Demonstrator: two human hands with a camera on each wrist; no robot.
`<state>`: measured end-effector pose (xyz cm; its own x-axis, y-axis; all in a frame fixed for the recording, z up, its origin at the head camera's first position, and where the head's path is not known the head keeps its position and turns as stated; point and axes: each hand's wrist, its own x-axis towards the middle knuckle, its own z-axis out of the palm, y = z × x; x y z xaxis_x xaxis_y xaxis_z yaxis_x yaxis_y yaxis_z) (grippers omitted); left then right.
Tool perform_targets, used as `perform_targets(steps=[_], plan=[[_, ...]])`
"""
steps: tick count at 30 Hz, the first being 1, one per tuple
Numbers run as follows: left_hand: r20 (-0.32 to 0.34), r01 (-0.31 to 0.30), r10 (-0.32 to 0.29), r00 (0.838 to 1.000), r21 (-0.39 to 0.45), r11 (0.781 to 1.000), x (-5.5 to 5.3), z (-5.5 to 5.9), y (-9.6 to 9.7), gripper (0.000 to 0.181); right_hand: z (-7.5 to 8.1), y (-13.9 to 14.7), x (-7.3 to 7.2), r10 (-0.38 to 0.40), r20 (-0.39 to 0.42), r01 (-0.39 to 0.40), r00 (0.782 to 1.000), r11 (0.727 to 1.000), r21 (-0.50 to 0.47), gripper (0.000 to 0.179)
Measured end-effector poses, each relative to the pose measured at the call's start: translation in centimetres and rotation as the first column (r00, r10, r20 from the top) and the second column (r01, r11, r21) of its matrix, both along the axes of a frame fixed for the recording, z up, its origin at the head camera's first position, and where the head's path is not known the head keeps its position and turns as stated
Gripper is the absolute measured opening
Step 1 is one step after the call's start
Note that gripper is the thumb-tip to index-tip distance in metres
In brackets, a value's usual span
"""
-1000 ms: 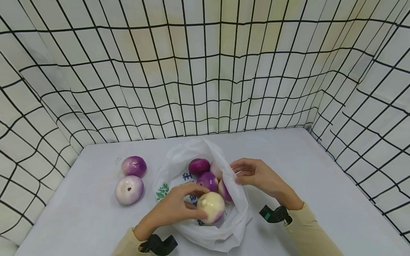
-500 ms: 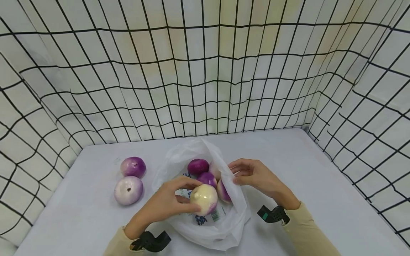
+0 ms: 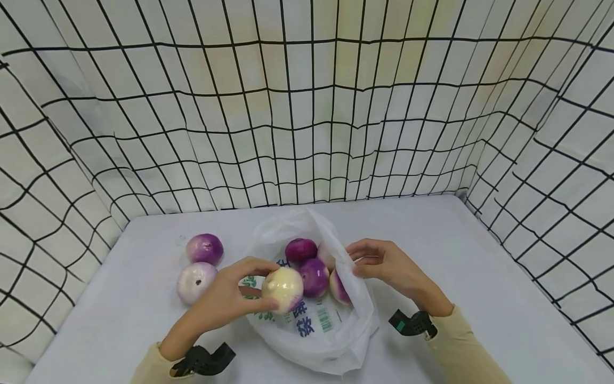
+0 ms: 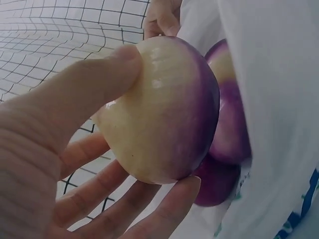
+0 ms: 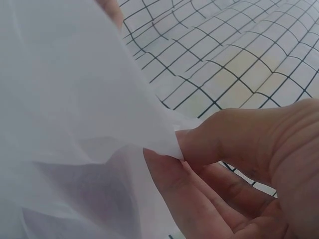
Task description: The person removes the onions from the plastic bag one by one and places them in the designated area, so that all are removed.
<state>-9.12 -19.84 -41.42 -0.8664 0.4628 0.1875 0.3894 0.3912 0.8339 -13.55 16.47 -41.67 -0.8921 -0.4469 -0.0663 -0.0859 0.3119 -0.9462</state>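
Observation:
My left hand [image 3: 224,293] grips a pale yellow onion [image 3: 283,290] with a purple side, thumb on one face and fingertips on the other. This onion overlaps the left part of the mouth of a white plastic bag [image 3: 307,362]. Inside the bag lie several purple onions [image 3: 314,278], partly covered by its right wall. At that wall my right hand [image 3: 390,266] pinches the edge of the plastic between thumb and fingers, as the right wrist view shows. Left of the bag a purple onion [image 3: 204,249] and a whitish onion [image 3: 195,282] sit on the table.
The white table [image 3: 96,320] is bordered at the back and sides by black netting [image 3: 307,128] over white sheeting. Blue and green print [image 3: 304,325] shows on the bag. Each wrist wears a black camera mount [image 3: 203,361].
My left hand has drawn the pale onion up and leftward from the bag's middle, uncovering the print and a purple onion. The right hand keeps its hold on the bag's edge.

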Motion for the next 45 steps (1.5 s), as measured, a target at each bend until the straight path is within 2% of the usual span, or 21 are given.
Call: perform_targets(steps=[9,17,20,24,31,34,39,45], plan=[[-0.047,-0.045,0.046,0.998,0.025,0.999,0.0,0.1,-2.1,0.056,-0.4,0.1,0.3,-0.031,0.013,0.031,0.999,0.999,0.019,0.041],[-0.097,-0.141,0.139,0.985,-0.006,0.990,0.0,1.3,-3.7,0.056,0.1,0.4,0.5,-0.050,0.008,0.050,0.999,0.998,0.025,0.041],[-0.132,-0.200,0.193,0.972,-0.043,0.979,0.2,1.9,-4.5,0.057,0.4,0.2,0.4,-0.043,0.009,0.043,0.999,0.999,0.023,0.041],[-0.165,-0.251,0.240,0.956,-0.045,0.967,0.3,2.5,-5.7,0.059,0.7,-0.2,0.3,-0.039,0.021,0.038,0.999,0.999,0.017,0.041],[-0.197,-0.311,0.301,0.933,-0.021,0.950,0.2,3.0,-7.7,0.061,0.5,-0.2,0.3,-0.040,0.015,0.039,0.999,0.999,0.025,0.042],[-0.196,-0.314,0.311,0.930,0.017,0.949,0.2,3.2,-8.1,0.062,0.4,-0.1,0.3,-0.052,0.017,0.052,0.998,0.998,0.032,0.042],[-0.186,-0.350,0.350,0.918,0.037,0.936,-0.1,3.2,-9.1,0.061,0.4,-0.1,0.3,-0.063,0.027,0.062,0.998,0.997,0.037,0.043],[-0.170,-0.442,0.443,0.881,0.043,0.896,-0.5,2.5,-11.1,0.060,0.2,-0.2,0.3,-0.053,0.024,0.052,0.998,0.998,0.030,0.042]])
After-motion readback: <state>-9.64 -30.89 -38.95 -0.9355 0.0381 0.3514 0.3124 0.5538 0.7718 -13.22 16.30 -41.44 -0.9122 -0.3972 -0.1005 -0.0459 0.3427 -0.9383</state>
